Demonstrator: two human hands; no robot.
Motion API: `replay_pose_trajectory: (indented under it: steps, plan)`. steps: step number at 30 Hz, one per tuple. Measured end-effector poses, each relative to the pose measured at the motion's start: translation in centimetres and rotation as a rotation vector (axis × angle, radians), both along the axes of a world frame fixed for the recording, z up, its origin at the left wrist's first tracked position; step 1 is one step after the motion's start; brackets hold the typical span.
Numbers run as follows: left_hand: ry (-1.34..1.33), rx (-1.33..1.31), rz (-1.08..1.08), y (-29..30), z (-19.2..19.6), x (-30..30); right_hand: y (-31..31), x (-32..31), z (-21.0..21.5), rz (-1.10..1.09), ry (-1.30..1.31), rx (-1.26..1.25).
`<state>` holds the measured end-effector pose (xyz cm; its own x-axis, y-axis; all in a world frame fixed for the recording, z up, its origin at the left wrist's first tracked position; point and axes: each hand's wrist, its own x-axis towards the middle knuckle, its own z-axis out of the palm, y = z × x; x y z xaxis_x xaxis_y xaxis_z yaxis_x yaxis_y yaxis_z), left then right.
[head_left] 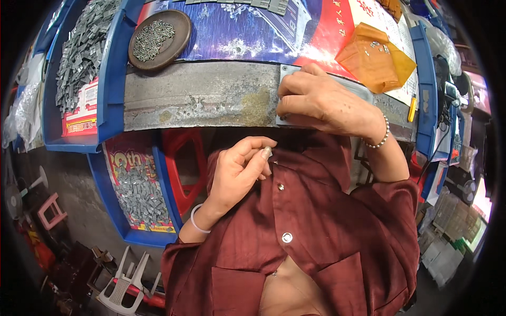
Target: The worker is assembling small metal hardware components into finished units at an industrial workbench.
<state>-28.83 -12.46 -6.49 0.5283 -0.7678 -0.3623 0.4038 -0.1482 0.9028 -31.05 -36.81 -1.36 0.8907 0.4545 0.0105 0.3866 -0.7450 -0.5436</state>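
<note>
My left hand (237, 174) is in front of my shirt, just below the table's near edge. Its thumb and fingers press together in a pinch; whatever is between them is too small or too hidden to name. Over the table edge, my right hand (327, 100) rests with curled fingers on a grey metal plate (286, 70). Its fingertips point down at the plate, and the hand covers anything they grip. Small metal pieces fill a round brown bowl (185, 45) on the table, left of the right hand. A creased orange sheet (369, 66) with a few tiny parts lies beyond that hand.
A blue bin (112, 89) at the left holds many grey metal parts (84, 52). Below it, a lower blue tray (167, 181) contains more. A yellow-handled tool (412, 109) lies near the right end. A red stool (197, 158) stands under the table.
</note>
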Motion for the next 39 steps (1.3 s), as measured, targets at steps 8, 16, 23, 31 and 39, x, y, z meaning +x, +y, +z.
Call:
replay_pose_trajectory:
  steps: [8,16,23,31,39]
  plan:
    - [0.008,0.003,0.008,0.1,0.1,0.1,0.7,-0.1,-0.3,0.004,-0.022,0.004]
    - [-0.007,-0.016,0.035,-0.7,0.6,0.1,2.1,-2.9,-1.2,-0.279,-0.042,0.243]
    - [-0.015,-0.007,-0.057,-1.2,0.8,0.0,2.1,-2.8,-1.4,-0.369,-0.105,0.208]
    - [-0.03,-0.022,0.003,-1.1,0.7,-0.6,0.7,-0.1,-1.0,-0.088,-0.041,0.065]
    - [-0.034,-0.027,0.023,-0.3,0.8,-0.1,1.2,0.2,-0.6,-0.027,-0.063,-0.019]
